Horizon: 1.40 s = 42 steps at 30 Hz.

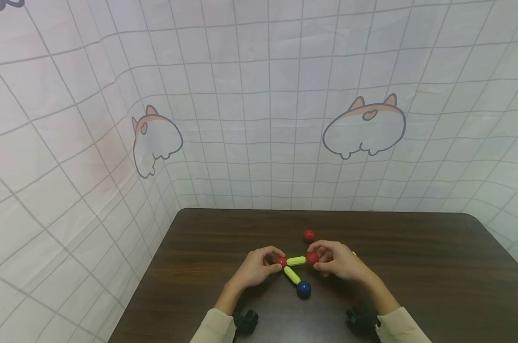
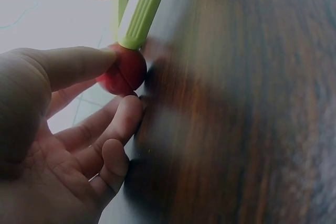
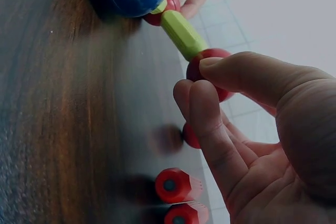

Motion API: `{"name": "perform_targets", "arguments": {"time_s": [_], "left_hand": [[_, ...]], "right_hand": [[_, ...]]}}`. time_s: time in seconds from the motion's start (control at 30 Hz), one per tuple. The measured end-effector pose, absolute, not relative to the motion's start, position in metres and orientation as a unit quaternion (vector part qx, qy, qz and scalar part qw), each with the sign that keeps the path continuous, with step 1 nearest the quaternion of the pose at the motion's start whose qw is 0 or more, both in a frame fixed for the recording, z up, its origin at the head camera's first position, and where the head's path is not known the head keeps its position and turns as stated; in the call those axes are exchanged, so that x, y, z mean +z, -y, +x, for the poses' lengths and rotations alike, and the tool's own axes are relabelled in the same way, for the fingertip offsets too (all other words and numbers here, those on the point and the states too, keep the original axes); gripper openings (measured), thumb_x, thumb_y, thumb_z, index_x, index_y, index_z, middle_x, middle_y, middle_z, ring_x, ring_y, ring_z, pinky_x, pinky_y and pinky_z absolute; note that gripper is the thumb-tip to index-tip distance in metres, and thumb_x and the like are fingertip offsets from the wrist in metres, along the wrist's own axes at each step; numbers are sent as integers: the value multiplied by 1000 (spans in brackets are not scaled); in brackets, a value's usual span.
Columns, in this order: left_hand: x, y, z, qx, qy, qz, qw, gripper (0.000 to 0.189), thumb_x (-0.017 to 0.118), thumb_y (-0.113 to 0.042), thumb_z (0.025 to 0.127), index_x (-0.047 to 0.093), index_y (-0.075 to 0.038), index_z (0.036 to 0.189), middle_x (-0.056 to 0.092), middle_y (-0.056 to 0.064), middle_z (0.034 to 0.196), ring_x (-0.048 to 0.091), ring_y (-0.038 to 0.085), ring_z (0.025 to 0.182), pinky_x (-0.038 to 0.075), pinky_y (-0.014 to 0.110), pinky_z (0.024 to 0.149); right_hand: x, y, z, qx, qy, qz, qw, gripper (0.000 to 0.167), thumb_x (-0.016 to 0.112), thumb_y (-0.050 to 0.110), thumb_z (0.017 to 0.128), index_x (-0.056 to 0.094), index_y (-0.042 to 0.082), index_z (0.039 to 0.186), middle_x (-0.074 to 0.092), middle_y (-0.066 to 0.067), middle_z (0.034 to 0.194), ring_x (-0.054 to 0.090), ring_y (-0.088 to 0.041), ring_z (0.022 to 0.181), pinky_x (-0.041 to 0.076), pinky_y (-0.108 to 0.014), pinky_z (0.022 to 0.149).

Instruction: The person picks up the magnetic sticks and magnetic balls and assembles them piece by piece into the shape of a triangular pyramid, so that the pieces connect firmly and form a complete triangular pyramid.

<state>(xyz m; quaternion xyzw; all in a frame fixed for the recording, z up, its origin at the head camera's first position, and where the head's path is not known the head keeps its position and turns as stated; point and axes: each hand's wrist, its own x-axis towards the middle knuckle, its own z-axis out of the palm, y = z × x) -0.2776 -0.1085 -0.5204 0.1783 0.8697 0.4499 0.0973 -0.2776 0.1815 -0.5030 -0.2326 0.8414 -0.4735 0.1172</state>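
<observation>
My left hand [image 1: 255, 267] pinches a red ball [image 2: 127, 72] between thumb and fingers, low over the dark tabletop. Two yellow-green ribbed rods meet at this ball. One rod [image 1: 296, 261] runs across to a second red ball [image 1: 312, 258], which my right hand [image 1: 344, 262] grips with thumb and fingertips. The other rod [image 1: 291, 275] slants toward me and ends at a larger-looking blue ball [image 1: 303, 289]. In the right wrist view the rod [image 3: 182, 35] reaches into the red ball [image 3: 210, 72] under my right thumb.
A loose red ball [image 1: 309, 236] lies on the table [image 1: 224, 228] beyond my right hand. Two red-ended pieces [image 3: 176, 184] lie side by side in the right wrist view. White gridded cloth [image 1: 259, 143] hangs behind the table and along the left. Black wrist devices [image 1: 247, 322] sit at both cuffs.
</observation>
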Motion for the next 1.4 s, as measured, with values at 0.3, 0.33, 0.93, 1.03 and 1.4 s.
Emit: {"name": "perform_targets", "arguments": {"time_s": [0.3, 0.33, 0.93, 1.03, 1.4], "left_hand": [[-521, 109, -277, 447, -870, 188, 90, 20, 74, -21, 95, 72, -26, 114, 69, -2, 98, 55, 9, 62, 46, 25, 55], [-521, 109, -277, 446, -870, 189, 89, 20, 74, -22, 95, 72, -26, 114, 69, -2, 98, 55, 9, 62, 46, 25, 56], [-518, 113, -277, 448, -862, 213, 101, 22, 74, -28, 95, 71, -18, 115, 68, 0, 95, 55, 8, 62, 46, 24, 55], [-517, 113, -276, 450, -861, 212, 105, 22, 74, -27, 96, 72, -17, 115, 68, 1, 94, 55, 8, 62, 46, 24, 55], [-517, 113, -277, 444, -865, 210, 102, 20, 74, -28, 95, 73, -17, 111, 69, -1, 92, 57, 10, 64, 47, 25, 57]], "right_hand": [[-502, -181, -276, -480, -837, -236, 115, 34, 73, 6, 92, 63, 7, 125, 67, -14, 99, 66, -15, 67, 58, -32, 58], [-502, -181, -276, -481, -836, -238, 115, 35, 73, 6, 92, 63, 6, 125, 67, -14, 99, 66, -15, 67, 58, -32, 58], [-500, -174, -273, -487, -836, -230, 105, 37, 74, 5, 92, 63, 3, 128, 69, -18, 105, 65, -17, 67, 58, -35, 56], [-501, -173, -273, -485, -838, -227, 105, 37, 73, 4, 92, 63, 3, 128, 69, -19, 106, 65, -17, 67, 58, -35, 56], [-502, -175, -274, -484, -841, -218, 104, 37, 72, 7, 94, 62, 2, 130, 68, -23, 114, 67, -20, 69, 58, -34, 56]]}}
